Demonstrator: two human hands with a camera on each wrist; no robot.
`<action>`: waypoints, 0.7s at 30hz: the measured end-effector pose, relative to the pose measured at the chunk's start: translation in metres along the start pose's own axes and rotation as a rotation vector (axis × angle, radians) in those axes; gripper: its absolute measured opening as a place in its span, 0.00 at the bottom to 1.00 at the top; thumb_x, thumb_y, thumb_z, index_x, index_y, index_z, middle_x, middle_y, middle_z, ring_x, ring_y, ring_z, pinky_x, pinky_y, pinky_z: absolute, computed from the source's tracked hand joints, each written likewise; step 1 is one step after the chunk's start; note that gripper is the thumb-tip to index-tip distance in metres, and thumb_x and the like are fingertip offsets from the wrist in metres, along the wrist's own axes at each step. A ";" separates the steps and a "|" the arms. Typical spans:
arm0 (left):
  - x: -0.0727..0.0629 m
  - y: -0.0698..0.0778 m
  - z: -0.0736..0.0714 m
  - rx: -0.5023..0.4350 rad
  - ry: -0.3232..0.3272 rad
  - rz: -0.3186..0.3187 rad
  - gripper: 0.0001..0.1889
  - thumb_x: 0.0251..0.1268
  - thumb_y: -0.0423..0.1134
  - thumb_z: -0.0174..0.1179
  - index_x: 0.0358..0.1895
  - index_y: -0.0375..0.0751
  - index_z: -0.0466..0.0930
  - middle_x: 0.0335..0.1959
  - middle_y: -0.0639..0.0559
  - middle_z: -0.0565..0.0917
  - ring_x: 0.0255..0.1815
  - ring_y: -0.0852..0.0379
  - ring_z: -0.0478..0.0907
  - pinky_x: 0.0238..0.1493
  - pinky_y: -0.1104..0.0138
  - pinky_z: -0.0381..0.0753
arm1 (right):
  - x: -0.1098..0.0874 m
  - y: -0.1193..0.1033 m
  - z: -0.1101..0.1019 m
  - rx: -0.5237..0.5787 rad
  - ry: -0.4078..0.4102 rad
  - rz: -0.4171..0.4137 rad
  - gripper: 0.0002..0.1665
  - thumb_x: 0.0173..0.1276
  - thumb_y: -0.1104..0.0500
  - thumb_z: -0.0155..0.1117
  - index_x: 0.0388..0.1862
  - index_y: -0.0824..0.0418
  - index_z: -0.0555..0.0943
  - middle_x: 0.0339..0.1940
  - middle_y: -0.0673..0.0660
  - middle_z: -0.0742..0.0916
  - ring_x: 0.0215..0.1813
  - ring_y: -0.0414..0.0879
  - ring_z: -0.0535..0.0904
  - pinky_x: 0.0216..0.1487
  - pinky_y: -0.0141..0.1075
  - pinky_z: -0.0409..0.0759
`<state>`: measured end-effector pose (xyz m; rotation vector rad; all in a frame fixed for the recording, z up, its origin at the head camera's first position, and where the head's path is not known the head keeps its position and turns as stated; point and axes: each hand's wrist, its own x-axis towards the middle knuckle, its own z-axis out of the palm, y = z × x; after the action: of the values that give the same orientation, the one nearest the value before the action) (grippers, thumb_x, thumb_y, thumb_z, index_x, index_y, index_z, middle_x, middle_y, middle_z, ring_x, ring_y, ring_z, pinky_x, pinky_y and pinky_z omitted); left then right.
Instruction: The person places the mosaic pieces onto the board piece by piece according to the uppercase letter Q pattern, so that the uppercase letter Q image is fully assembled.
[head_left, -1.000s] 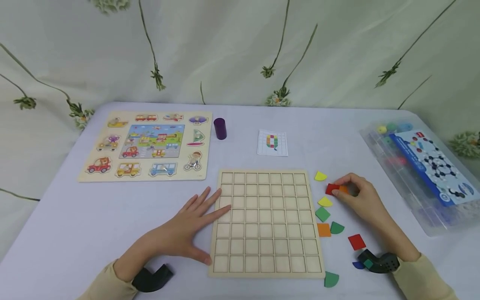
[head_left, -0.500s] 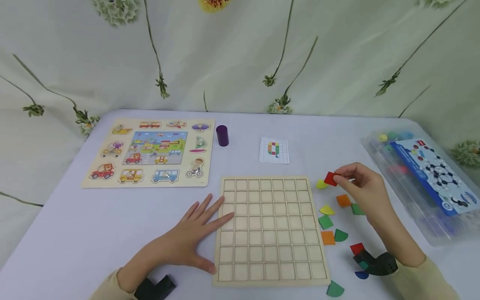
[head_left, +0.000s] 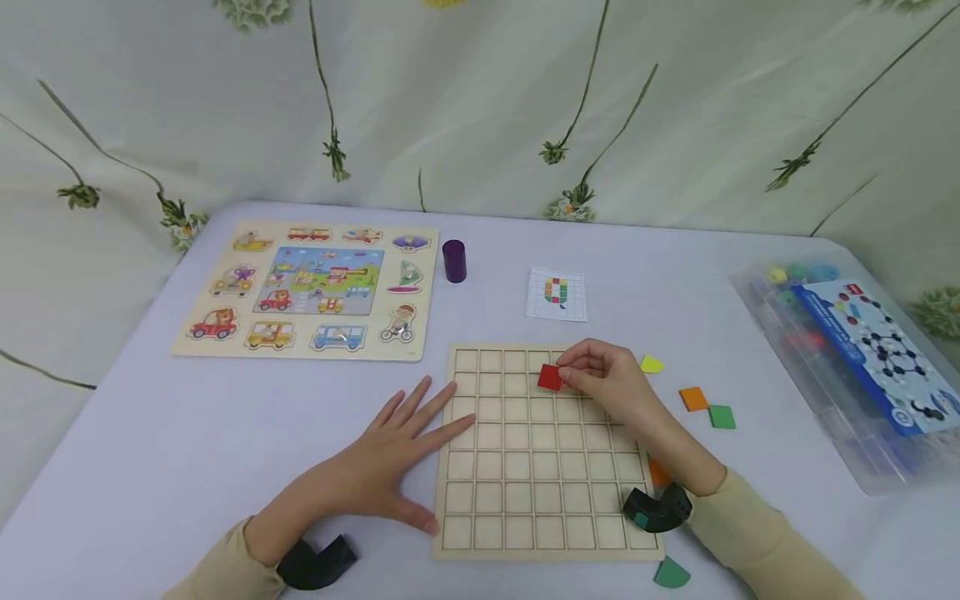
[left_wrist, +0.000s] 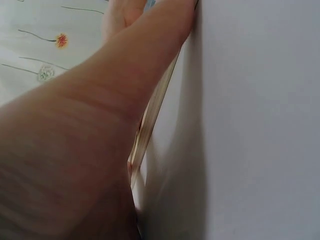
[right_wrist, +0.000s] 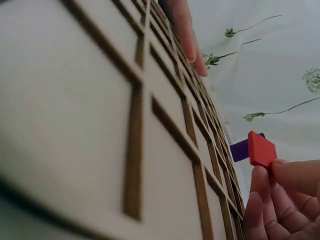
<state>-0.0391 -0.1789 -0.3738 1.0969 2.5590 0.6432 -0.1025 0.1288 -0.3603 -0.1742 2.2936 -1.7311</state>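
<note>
While a picture puzzle (head_left: 300, 287) lies at the far left of the table (head_left: 150, 433), the left hand (head_left: 390, 467) rests flat beside it with fingers spread wide, fingertips touching the left edge of the wooden grid board (head_left: 525, 500). Behind the board stand a purple cylinder (head_left: 453, 260) and a small pattern card (head_left: 557, 293). Over the board's upper rows, the right hand (head_left: 607, 383) pinches a red square tile (head_left: 549, 377) between thumb and fingertips. Further right lie a yellow piece (head_left: 651, 364), an orange tile (head_left: 693, 398), a green tile (head_left: 722, 417), then a clear plastic box (head_left: 847, 367).
</note>
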 end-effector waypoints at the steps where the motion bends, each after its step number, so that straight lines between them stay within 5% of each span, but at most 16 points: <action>1: 0.000 0.000 0.000 0.004 -0.001 0.002 0.59 0.36 0.74 0.62 0.75 0.54 0.47 0.75 0.48 0.35 0.72 0.43 0.24 0.64 0.43 0.31 | 0.001 0.002 0.001 -0.013 0.002 0.002 0.07 0.62 0.67 0.65 0.39 0.69 0.79 0.33 0.58 0.85 0.33 0.48 0.80 0.36 0.31 0.78; 14: -0.001 0.000 -0.002 -0.005 0.002 0.000 0.59 0.36 0.74 0.62 0.75 0.55 0.48 0.75 0.48 0.36 0.72 0.43 0.24 0.64 0.44 0.30 | 0.004 0.008 0.005 -0.243 0.020 -0.222 0.05 0.58 0.68 0.68 0.32 0.61 0.82 0.28 0.49 0.84 0.27 0.44 0.79 0.31 0.32 0.77; 21: 0.000 0.000 0.000 -0.005 -0.003 -0.008 0.59 0.35 0.74 0.62 0.75 0.55 0.48 0.75 0.49 0.35 0.72 0.44 0.23 0.64 0.44 0.30 | 0.006 0.007 0.008 -0.297 0.026 -0.256 0.05 0.57 0.67 0.69 0.30 0.58 0.83 0.24 0.47 0.83 0.26 0.43 0.76 0.28 0.32 0.74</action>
<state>-0.0392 -0.1789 -0.3738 1.0845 2.5565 0.6459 -0.1055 0.1217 -0.3704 -0.5264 2.6351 -1.4938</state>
